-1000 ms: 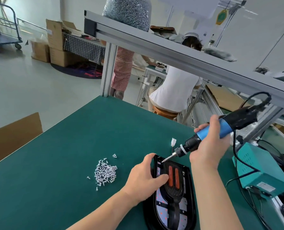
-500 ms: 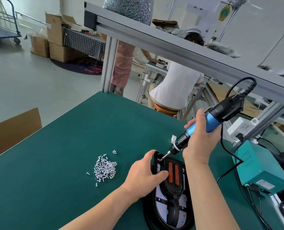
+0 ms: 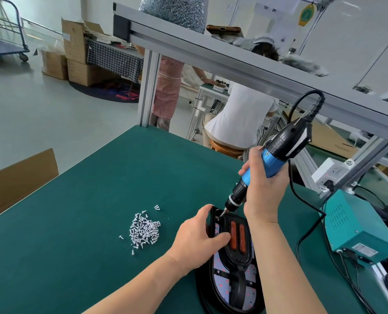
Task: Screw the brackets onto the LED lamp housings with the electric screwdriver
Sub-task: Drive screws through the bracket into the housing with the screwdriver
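Observation:
A black LED lamp housing [image 3: 220, 284] lies on the green bench near the front, right of centre. On it sits a black bracket [image 3: 234, 245] with two orange slots. My left hand [image 3: 198, 239] grips the housing's far left edge, thumb laid on the bracket. My right hand [image 3: 262, 189] holds the blue and black electric screwdriver [image 3: 276, 155] tilted steeply. Its bit tip touches the housing's far left corner, just beyond my left thumb. A heap of small silver screws [image 3: 144, 230] lies on the mat to the left of my left hand.
A teal power box [image 3: 356, 227] with cables stands at the right edge, with a white socket strip [image 3: 331, 171] behind it. An aluminium shelf frame [image 3: 233, 62] crosses overhead. A cardboard box [image 3: 18, 177] sits off the bench's left edge. Two people work beyond the bench.
My right hand has swung the screwdriver more upright and lowered it, so the bit moved from above the housing down onto its far left corner. My left hand has stayed on the housing.

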